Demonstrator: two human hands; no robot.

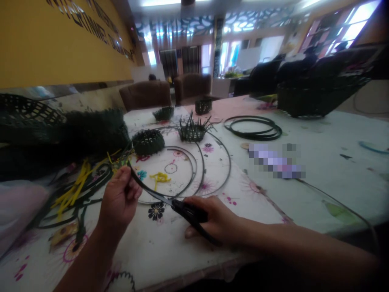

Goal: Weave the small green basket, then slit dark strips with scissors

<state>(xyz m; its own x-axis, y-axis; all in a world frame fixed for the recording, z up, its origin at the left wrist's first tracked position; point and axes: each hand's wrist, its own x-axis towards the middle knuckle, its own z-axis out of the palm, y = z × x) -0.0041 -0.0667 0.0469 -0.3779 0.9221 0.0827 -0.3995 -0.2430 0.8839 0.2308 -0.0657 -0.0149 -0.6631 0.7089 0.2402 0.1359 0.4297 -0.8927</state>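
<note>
- Left hand [120, 198]: fingers curled and nearly closed, pinching the raised end of a dark plastic weaving strip [148, 188] against the thumb.
- Right hand [212, 219]: wrapped closed around the handles of black-handled scissors [188, 213], palm down, just above the tabletop.
- Scissors: the blades meet the strip between the two hands; the blades themselves are too dark to tell how far apart they stand.
- Just beyond the hands: thin dark strip hoops [197, 172] lie in loose overlapping curves on a floral-printed tablecloth [152, 251].
- Beside the hoops: a round woven basket base [148, 142] and a woven piece with upright spiky strip ends [193, 132].
- Left of the hands: tangled yellow and dark strip offcuts [73, 188], next to a large dark woven basket [67, 132] and a pale plastic bag [18, 207].
- Farther along the table: two small woven pieces [163, 113] [203, 106] and a coil of black strip [252, 127].
- Far right of the table: a large dark woven basket [322, 97], tilted.
- Beyond the table: brown upholstered chairs [146, 95] and a yellow wall with raised lettering [60, 40].
</note>
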